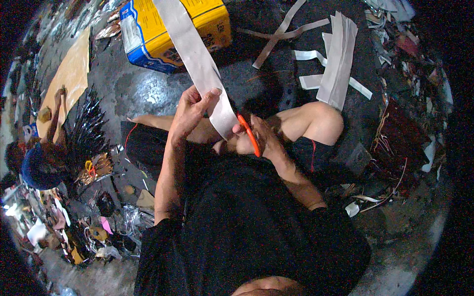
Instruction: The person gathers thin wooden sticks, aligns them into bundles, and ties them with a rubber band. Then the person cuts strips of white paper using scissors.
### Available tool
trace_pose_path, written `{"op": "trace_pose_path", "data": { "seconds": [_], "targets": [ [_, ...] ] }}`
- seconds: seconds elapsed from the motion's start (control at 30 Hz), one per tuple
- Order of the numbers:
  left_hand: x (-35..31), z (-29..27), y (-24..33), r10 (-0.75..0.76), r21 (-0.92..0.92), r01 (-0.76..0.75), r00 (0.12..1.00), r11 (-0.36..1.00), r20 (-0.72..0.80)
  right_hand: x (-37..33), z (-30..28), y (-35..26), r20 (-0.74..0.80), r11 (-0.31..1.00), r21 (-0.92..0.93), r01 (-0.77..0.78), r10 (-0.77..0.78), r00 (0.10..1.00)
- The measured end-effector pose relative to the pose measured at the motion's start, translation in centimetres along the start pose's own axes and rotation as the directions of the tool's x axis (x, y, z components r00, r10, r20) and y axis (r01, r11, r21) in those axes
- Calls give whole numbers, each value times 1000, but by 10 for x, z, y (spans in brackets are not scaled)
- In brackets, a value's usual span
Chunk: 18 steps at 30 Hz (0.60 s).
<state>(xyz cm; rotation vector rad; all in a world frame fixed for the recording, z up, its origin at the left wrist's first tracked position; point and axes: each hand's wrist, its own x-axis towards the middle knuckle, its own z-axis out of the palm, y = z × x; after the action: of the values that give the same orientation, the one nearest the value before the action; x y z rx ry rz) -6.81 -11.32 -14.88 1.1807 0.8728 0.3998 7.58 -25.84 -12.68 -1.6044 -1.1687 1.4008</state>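
Note:
A long whitish strip [197, 56] of sheet material runs from the top edge down over my lap. My left hand [193, 106] pinches it near its lower end, thumb on top. In my right hand [261, 133] is a pair of scissors [250, 135] with orange handles, held beside the strip's lower right edge. The blades are mostly hidden, so I cannot tell whether they touch the strip. The strip's upper part passes in front of a yellow and blue box [207, 22].
Cut pale strips [338, 64] lie piled on the dark floor at the right, with thin strips [281, 37] farther off. At the left another person [42, 163] reaches over a tan sheet [66, 79], beside a bundle of dark strands [89, 121]. Scraps [74, 227] litter the lower left.

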Motion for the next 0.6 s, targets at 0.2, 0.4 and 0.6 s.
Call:
{"op": "trace_pose_path", "data": {
  "seconds": [0.2,0.4,0.6],
  "targets": [
    [1,5,10,101,30,-99,992,995,-76,-7,8,25,-96,995,55,85,-80,992],
    [8,-5,7,62,21,-62,998,998,27,-6,4,9,-42,930,364,-43,62,997],
    [0,9,-2,57,-106,-59,998,993,-27,10,19,63,-155,930,-104,352,-365,918]
  ]
}}
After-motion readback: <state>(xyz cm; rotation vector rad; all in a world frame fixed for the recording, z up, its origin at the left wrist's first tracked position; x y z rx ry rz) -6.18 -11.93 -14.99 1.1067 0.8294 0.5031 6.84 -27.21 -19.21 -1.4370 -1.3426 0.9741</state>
